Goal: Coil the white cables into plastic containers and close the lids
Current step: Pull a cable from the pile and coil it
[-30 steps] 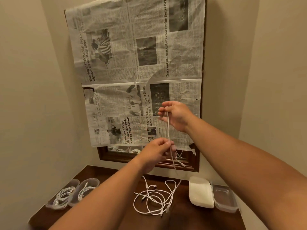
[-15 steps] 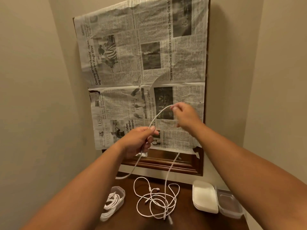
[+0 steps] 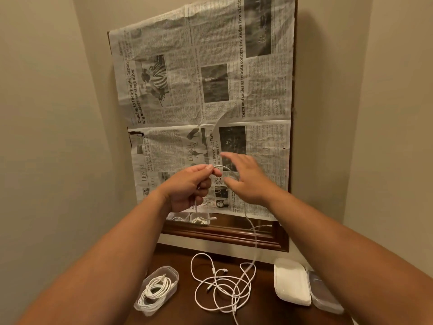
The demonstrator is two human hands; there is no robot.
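My left hand [image 3: 191, 187] is raised in front of the newspaper and pinches a white cable [image 3: 254, 242] between thumb and fingers. The cable arcs right from that pinch, passes my right hand [image 3: 246, 178], and hangs down to a loose tangle of white cables [image 3: 222, 286] on the dark wooden table [image 3: 185, 254]. My right hand is blurred, its fingers spread straight, close beside the cable arc. A clear plastic container [image 3: 172, 272] with a coiled white cable inside sits lidless at the table's left.
A white lidded container [image 3: 291, 281] and a clear container [image 3: 324, 293] lie side by side at the table's right. A newspaper-covered mirror [image 3: 210, 95] in a wooden frame hangs on the wall behind. Beige walls close in on both sides.
My right hand has let go of the cable and spread its fingers, dropping toward my left hand. My left hand has risen with the cable end. The view has tilted slightly.
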